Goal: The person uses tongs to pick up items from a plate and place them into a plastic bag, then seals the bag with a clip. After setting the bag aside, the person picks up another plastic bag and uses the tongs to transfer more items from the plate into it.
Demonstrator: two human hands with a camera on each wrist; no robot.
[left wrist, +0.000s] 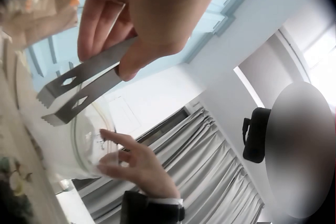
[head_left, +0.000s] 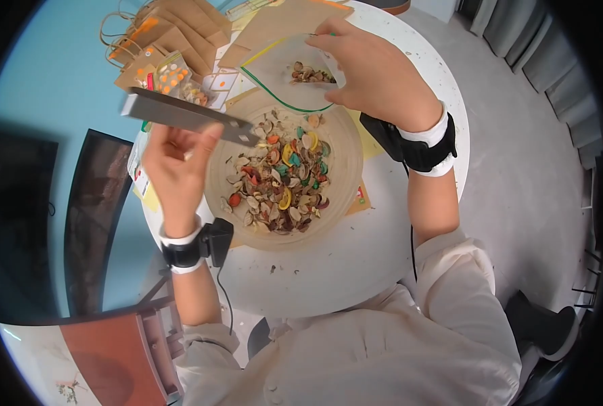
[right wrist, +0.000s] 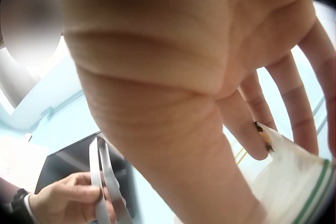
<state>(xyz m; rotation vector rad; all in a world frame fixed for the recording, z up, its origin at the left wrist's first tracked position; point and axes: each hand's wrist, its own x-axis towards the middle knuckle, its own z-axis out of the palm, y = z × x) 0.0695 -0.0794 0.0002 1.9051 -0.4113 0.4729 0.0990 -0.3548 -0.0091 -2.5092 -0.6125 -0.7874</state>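
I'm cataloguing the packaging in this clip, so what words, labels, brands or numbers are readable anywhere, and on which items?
No text can be read in any view.
Packets with orange dots: print too small and blurred.
Card under the left hand: red marks, illegible.
Brown paper bags: no print shows.
Tongs and clear zip bag held by the right hand: no markings visible.

Looks to me like a craft or gift-packing room: round white bench point(head_left: 355, 271) piled with kraft paper bags point(head_left: 179, 24), sticker sheets point(head_left: 169, 74), a bowl point(head_left: 345, 145) of dried potpourri point(head_left: 281, 179), grey curtains point(left wrist: 194, 166), pale blue wall.
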